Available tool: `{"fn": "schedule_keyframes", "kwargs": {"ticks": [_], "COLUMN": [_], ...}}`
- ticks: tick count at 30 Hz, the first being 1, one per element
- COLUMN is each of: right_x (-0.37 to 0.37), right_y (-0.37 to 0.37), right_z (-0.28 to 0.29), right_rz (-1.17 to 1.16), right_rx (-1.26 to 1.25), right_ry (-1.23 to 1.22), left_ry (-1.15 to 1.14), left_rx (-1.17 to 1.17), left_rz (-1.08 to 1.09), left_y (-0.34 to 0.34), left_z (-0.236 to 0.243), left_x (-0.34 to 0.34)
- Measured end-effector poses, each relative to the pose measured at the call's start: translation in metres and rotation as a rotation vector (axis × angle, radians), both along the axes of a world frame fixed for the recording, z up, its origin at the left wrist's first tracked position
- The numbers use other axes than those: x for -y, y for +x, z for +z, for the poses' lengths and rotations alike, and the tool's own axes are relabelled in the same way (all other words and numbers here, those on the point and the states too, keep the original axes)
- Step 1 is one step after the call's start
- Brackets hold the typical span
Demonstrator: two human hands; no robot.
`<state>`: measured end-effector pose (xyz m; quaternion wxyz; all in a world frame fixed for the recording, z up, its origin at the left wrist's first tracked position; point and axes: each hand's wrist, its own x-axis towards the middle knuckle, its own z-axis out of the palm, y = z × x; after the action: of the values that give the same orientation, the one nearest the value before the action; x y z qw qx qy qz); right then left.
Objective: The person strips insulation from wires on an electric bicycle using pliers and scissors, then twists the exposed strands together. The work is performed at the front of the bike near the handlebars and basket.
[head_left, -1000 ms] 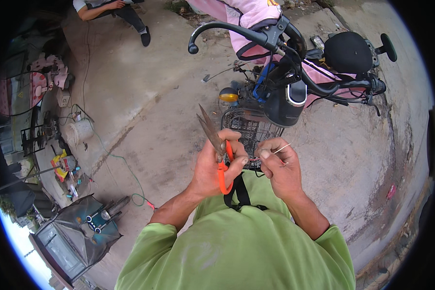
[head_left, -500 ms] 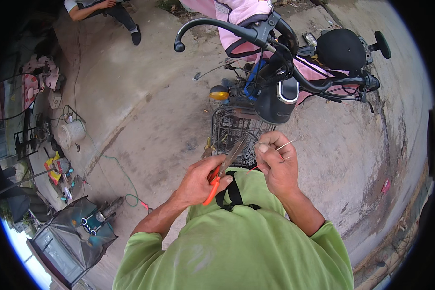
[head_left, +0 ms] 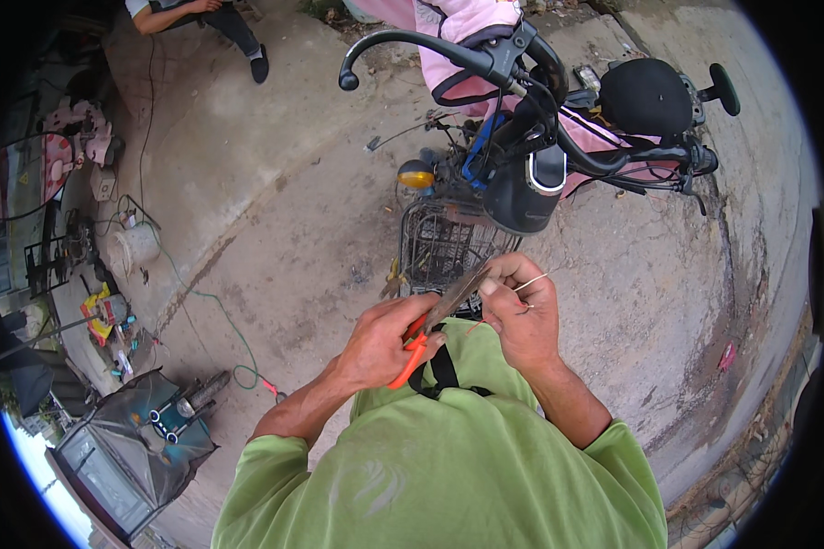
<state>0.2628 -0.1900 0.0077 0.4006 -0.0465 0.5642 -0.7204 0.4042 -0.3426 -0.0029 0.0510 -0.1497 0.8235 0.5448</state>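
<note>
My left hand [head_left: 375,340] is closed around the orange handles of a pair of scissors [head_left: 455,299]. Their long, dull blades point up and to the right, with the tips at the fingers of my right hand [head_left: 528,325]. That hand pinches some thin wires between thumb and fingertips. A pale wire end [head_left: 534,281] sticks out to the right, and short reddish strands show by the palm. Whether the blades touch a wire is hidden by the fingers. Just beyond both hands is a black wire basket [head_left: 412,242] on the front of an electric bike.
The bike has a black handlebar [head_left: 403,38], a dark headlight housing [head_left: 522,203], an orange turn signal [head_left: 416,174] and a pink cover [head_left: 449,69]. On the left are a white bucket [head_left: 137,245], a green cord [head_left: 220,320] and a parked covered vehicle [head_left: 124,457]. Another person [head_left: 211,23] sits far left.
The scissors have swung to the right, bringing their tips up to the right hand's fingers. My right hand has shifted slightly left, still pinching the wires.
</note>
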Motion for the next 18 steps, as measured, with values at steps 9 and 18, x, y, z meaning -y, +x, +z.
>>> {"fn": "schedule_keyframes", "kwargs": {"ticks": [9, 18], "right_x": [-0.007, -0.009], "right_y": [0.002, 0.004], "right_z": [-0.003, -0.004], "right_rz": [0.005, -0.007], "right_rx": [-0.079, -0.139], "right_ry": [0.051, 0.076], "left_ry": [0.013, 0.018], "left_rx": [-0.002, -0.028], "left_rz": [-0.014, -0.004], "left_y": [0.004, 0.006], "left_z": [-0.001, -0.003], "left_x": [-0.005, -0.011]}}
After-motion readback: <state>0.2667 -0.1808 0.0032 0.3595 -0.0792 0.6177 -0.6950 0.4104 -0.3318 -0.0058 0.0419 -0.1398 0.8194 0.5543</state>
